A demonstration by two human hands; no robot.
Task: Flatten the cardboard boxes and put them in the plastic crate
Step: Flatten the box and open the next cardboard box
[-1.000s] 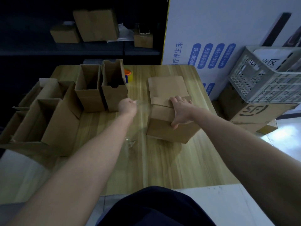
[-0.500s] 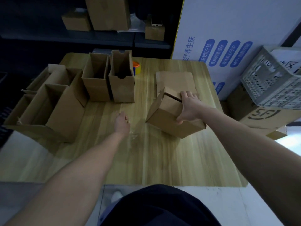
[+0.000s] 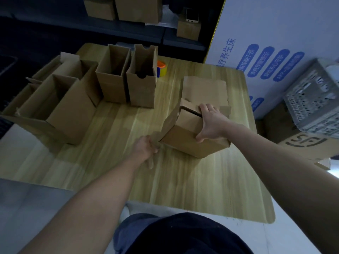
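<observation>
My right hand (image 3: 209, 123) grips the top edge of a tilted brown cardboard box (image 3: 190, 142) on the wooden table (image 3: 201, 184); one of its end flaps stands loose. My left hand (image 3: 146, 149) sits at that box's lower left corner, fingers curled round what looks like a faint strip of clear tape (image 3: 150, 164). A flattened piece of cardboard (image 3: 203, 88) lies just behind the box. The grey plastic crate (image 3: 315, 101) stands tilted off the table at the far right.
Two tall open boxes (image 3: 113, 77) (image 3: 143, 85) stand at the table's back. Larger open boxes (image 3: 60, 105) lie at the left. An orange and yellow tape roll (image 3: 161, 69) sits behind them. A printed carton (image 3: 302, 142) supports the crate. Shelves with boxes are behind.
My right hand has tipped the box up onto an edge and drawn it nearer. My left hand came back from the upright boxes to the box's lower left corner.
</observation>
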